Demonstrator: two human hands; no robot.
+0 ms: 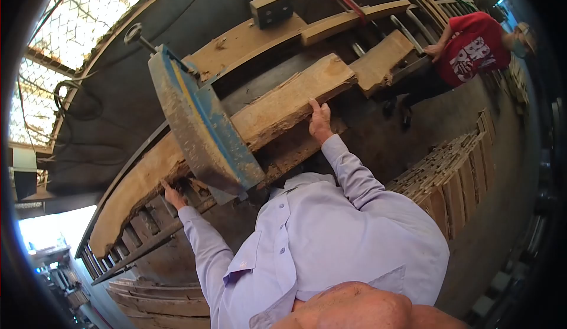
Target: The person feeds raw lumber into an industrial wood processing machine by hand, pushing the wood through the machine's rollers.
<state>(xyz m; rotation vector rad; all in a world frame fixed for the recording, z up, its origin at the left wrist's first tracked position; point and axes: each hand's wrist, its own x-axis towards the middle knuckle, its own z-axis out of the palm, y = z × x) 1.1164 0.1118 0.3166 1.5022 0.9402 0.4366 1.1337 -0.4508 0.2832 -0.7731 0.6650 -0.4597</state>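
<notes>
A long, rough-edged wooden slab point(289, 105) lies across the machine bed, its middle hidden behind a blue, sawdust-covered machine head point(204, 119). To the right of that head, my right hand point(320, 123) is closed on the slab's near edge, fingers on the top face. On the left side, my left hand point(175, 197) grips the near edge of the part showing there, with one finger extended on top; its other fingers are partly hidden. The slab's left part rests over a roller track point(147, 220).
A person in a red shirt point(478, 48) stands at the far right, a hand near another wooden board point(383, 60). A red clamp point(348, 1) sits on a curved wooden piece at the back. Stacked boards point(449, 181) stand at right; more planks point(156, 299) lie lower left.
</notes>
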